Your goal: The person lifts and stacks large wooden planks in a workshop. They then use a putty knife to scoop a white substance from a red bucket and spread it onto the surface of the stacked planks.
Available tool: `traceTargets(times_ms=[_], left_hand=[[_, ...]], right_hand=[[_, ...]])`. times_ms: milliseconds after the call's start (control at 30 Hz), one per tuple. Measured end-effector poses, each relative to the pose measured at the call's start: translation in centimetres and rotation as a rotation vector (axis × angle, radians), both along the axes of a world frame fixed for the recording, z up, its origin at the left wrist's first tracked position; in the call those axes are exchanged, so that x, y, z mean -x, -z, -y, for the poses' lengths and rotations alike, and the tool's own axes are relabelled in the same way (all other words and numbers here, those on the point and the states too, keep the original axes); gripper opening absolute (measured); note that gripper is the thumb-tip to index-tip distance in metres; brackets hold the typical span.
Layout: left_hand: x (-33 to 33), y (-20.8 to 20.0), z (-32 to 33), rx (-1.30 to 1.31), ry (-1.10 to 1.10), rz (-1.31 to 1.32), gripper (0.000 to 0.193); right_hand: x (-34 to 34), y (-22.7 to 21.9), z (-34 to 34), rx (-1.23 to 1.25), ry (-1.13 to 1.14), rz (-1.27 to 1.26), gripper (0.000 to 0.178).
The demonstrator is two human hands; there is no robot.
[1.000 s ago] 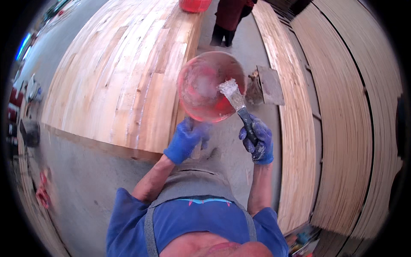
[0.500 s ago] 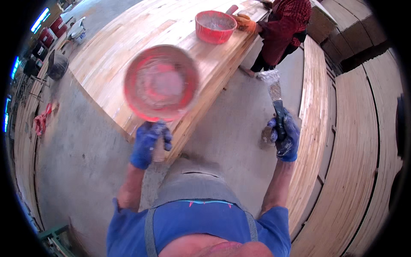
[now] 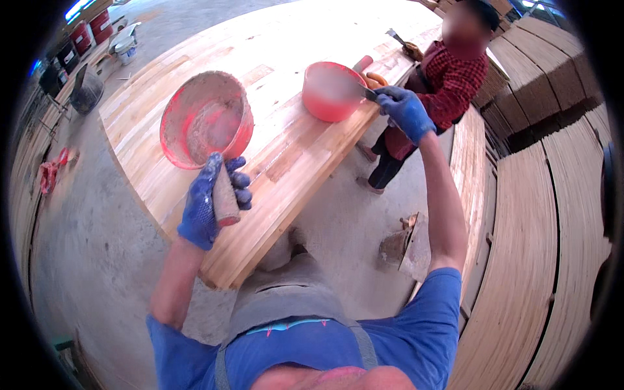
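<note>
My left hand [image 3: 211, 201], in a blue glove, grips the stubby handle of a red plastic dipper [image 3: 244, 127]. This dipper is tilted over the wooden panel [image 3: 279, 166], and its inside is coated with pale residue. My right hand [image 3: 406, 112], also blue-gloved, is closed on a putty knife [image 3: 369, 93]. Its blade end meets the rim of a second red dipper [image 3: 328, 109]; blur hides whether the tip is inside. Beside that dipper's handle is a co-worker's orange-gloved hand [image 3: 374, 79]. The co-worker's other gloved hand [image 3: 411, 51] holds a scraper [image 3: 394, 36].
A co-worker [image 3: 452, 78] stands at the panel's right edge. Stacked boards [image 3: 520, 260] line the right side. A dirty container [image 3: 393, 248] sits on the floor below my right arm. A dark bucket [image 3: 86, 92], a white bucket [image 3: 125, 51] and red drums [image 3: 101, 25] stand far left.
My right hand has swung up and forward with the putty knife to the second dipper. The dipper in my left hand has moved slightly left and tipped. The view has shifted, showing more of the co-worker.
</note>
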State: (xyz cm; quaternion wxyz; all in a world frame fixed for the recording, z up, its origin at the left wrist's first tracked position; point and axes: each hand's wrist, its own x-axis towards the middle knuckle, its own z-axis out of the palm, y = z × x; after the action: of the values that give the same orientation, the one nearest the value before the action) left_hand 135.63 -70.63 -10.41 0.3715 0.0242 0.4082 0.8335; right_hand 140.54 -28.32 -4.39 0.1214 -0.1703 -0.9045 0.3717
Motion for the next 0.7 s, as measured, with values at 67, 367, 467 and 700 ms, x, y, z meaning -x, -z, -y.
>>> traceTargets(times_ms=[67, 367, 467, 700], left_hand=[[2.0, 0.4, -3.0, -0.015, -0.011, -0.030, 0.049], [8.9, 2.8, -18.4, 0.027, -0.159, -0.008, 0.047], [10.1, 3.8, -21.7, 0.022, -0.189, 0.017, 0.047], [11.4, 6.5, -23.4, 0.135, -0.214, -0.073, 0.053]], right_hand=[[4.7, 0.8, -3.2, -0.174, -0.056, 0.069, 0.027], [12.8, -0.1, -6.5, -0.732, -0.416, 0.229, 0.018], [13.1, -1.2, -7.5, -0.692, -0.500, 0.331, 0.017], [13.7, 0.4, -9.8, 0.187, -0.333, 0.514, 0.026]])
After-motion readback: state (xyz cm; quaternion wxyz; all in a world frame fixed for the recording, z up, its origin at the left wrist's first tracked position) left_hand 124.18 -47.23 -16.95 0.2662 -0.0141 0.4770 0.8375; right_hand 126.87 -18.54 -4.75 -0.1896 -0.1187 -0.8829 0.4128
